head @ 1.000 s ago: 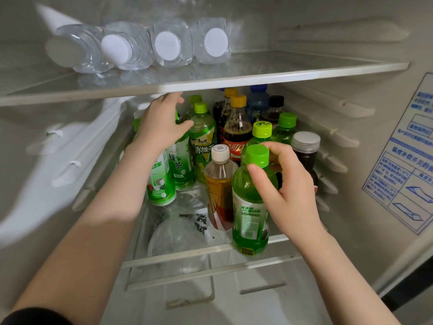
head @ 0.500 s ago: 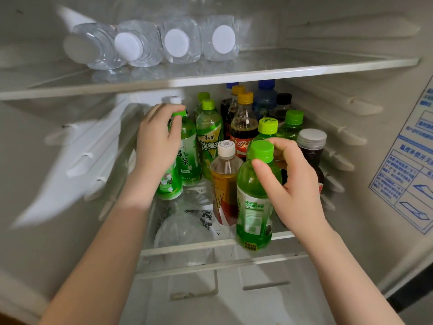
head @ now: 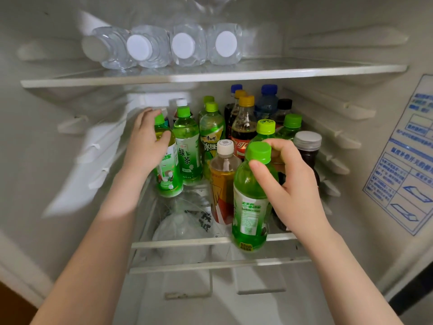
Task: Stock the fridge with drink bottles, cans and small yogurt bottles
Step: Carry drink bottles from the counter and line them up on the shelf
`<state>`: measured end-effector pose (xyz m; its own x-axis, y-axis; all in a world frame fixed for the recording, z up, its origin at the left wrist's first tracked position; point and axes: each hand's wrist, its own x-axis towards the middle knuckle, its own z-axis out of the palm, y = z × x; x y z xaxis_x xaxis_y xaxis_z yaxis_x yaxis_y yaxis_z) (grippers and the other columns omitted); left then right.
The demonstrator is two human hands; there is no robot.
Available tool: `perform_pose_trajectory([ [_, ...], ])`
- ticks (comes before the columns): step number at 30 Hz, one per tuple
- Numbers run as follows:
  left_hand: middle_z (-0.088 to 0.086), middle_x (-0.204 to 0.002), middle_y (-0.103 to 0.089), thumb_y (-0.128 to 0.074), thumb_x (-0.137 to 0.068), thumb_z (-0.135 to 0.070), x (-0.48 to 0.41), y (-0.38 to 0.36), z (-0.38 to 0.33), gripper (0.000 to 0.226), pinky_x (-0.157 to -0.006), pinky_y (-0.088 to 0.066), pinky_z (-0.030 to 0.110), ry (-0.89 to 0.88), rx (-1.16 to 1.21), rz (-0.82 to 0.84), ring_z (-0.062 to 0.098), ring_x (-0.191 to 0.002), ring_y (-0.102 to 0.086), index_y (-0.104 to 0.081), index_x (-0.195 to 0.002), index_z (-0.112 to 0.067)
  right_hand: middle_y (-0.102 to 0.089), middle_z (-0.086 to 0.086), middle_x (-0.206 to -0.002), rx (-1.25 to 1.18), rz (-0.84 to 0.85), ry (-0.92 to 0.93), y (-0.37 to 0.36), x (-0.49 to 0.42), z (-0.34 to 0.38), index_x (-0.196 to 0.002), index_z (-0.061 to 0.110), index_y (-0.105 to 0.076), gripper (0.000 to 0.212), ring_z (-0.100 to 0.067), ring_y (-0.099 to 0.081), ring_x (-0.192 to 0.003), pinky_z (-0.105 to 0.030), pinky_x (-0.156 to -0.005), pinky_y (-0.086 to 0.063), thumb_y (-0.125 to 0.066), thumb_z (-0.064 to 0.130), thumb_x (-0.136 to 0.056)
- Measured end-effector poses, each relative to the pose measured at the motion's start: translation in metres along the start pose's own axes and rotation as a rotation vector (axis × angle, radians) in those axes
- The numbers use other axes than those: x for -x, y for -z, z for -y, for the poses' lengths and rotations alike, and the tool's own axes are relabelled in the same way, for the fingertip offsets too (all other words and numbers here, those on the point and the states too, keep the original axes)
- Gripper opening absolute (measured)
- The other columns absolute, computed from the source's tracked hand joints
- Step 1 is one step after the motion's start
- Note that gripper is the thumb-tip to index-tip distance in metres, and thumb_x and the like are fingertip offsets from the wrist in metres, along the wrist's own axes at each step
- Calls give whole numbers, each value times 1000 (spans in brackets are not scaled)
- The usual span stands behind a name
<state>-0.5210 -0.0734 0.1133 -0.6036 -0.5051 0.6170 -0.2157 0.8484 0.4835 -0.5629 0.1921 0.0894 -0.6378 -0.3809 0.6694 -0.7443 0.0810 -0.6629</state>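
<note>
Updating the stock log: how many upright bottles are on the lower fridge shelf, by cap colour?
Green-capped plastic bottles: 7
White-capped plastic bottles: 2
Yellow-capped dark bottles: 2
Blue-capped bottles: 2
Black-capped bottle: 1
Grey-capped dark bottle: 1
Total: 15; the left hand may hide another.

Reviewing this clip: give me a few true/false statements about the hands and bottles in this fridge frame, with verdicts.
1. The right hand grips the front green plastic bottle near its green cap. True.
2. The clear plastic water bottles on the upper glass shelf stand upright. False: they lie on their sides, white caps facing out.
3. The left hand is empty. False: it grips the leftmost green plastic bottle on the lower shelf.
4. The amber bottle beside the front bottle has a white cap. True.
</note>
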Motion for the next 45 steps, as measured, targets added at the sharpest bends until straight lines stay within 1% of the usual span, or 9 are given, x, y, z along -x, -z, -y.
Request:
perform_pose_trajectory([
  [7,10,-152,-31,-54,-92,-17,7,0,2,49,-118,-18,39,22,-33,-47,26,-141,-26,-43,-140,-12,-63,16,-107,-40,74,1,7,0,1,-116,24,-53,33,-1,-60,-101,-33,-85,-53,-57,41,-88],
  [12,3,-141,-44,-52,-94,-21,28,-3,-22,34,-110,-24,25,-102,72,-137,12,-132,-35,-57,-127,-16,-65,14,-105,-85,162,-25,13,-4,4,-115,21,-54,32,-2,-62,-100,-33,-86,-54,-58,36,-87],
  [15,-17,-127,-51,-42,-95,-32,48,-10,-45,36,-94,-30,0,-197,316,114,-21,-111,-41,-52,-129,-26,-65,13,-103,-92,207,-24,18,-8,6,-112,21,-55,30,-4,-63,-98,-33,-86,-53,-61,33,-86],
  [19,-32,-122,-43,-48,-97,-30,61,-30,-58,35,-98,-33,8,-199,440,347,-21,-114,-39,-46,-132,-35,-66,16,-98,-125,249,-4,26,-8,9,-105,27,-56,26,-2,-63,-95,-25,-84,-53,-61,37,-82],
  [21,-41,-118,-40,-57,-93,-31,61,-37,-60,41,-87,-31,-3,-165,502,385,-31,-106,-37,-41,-130,-41,-66,17,-100,-133,269,11,29,-5,9,-104,28,-55,26,-3,-63,-97,-21,-84,-51,-62,38,-81],
  [30,-27,-111,-56,-63,-89,-15,65,-33,-43,38,-79,-42,2,-137,532,150,-19,-99,-51,-55,-121,-33,-65,14,-104,-177,228,30,29,12,8,-107,24,-56,26,-9,-62,-103,-26,-89,-50,-62,32,-83],
  [35,-19,-111,-58,-61,-90,-21,65,-8,-21,37,-74,-45,8,-100,319,30,-20,-90,-51,-56,-127,-27,-64,21,-105,-135,175,37,23,12,10,-111,29,-59,28,-3,-61,-103,-22,-88,-50,-62,32,-83],
  [41,-1,-110,-65,-63,-90,-19,63,16,14,33,-86,-51,48,32,196,-66,21,-100,-61,-58,-122,-23,-65,13,-98,99,-55,45,-4,-7,11,-110,20,-62,34,-2,-61,-89,-22,-77,-51,-63,42,-84],
  [45,-4,-106,-62,-64,-89,-21,62,20,15,34,-85,-50,39,32,149,-53,17,-95,-61,-56,-122,-22,-63,12,-92,144,-122,30,-30,-19,12,-110,16,-62,37,-6,-61,-84,-24,-73,-50,-65,42,-83],
])
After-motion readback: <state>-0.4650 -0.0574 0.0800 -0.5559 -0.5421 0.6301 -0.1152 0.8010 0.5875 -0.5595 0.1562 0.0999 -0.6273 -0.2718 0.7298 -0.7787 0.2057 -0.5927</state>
